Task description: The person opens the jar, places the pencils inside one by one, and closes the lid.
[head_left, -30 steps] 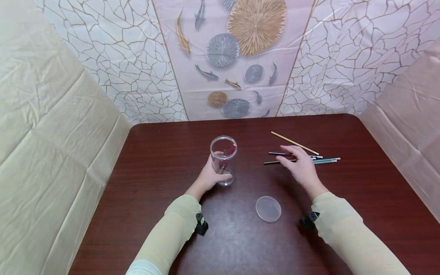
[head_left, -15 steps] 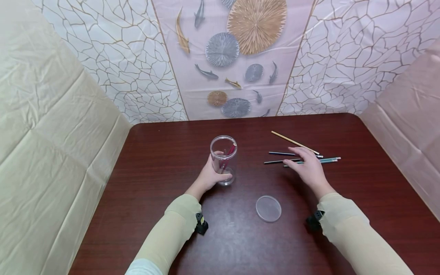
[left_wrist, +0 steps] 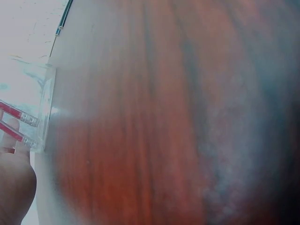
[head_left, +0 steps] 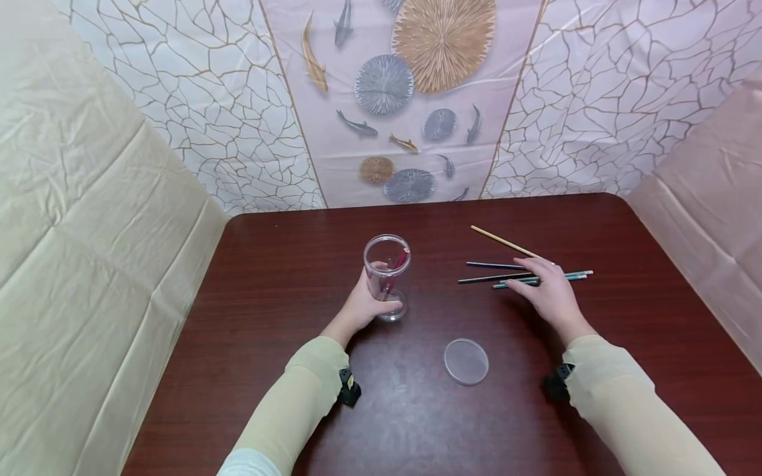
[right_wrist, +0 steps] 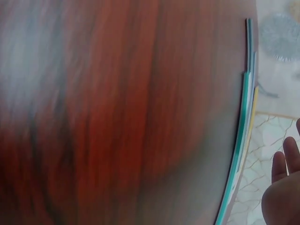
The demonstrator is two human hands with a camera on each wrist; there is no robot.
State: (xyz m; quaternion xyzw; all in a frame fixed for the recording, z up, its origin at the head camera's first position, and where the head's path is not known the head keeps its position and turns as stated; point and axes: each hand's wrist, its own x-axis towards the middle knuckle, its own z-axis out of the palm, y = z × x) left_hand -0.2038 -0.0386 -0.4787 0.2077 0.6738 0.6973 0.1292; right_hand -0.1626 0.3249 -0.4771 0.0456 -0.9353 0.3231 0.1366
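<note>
My left hand grips a clear plastic jar that stands upright and uncovered on the table. Red pencils lean inside it; their metal ends point down in the left wrist view. To the right, my right hand hovers over a loose group of pencils, fingers spread and bent slightly, holding nothing that I can make out. Under and beside it lie dark pencils and teal pencils, partly hidden by the hand in the head view. A yellow pencil lies slantwise behind them.
A round clear lid lies flat between the forearms. The dark red wooden table ends at a patterned cloth backdrop, with pale cloth walls on both sides.
My right hand has moved rightward and slightly nearer over the pencils, from the dark ones toward the teal ones. The left hand and jar have stayed in place.
</note>
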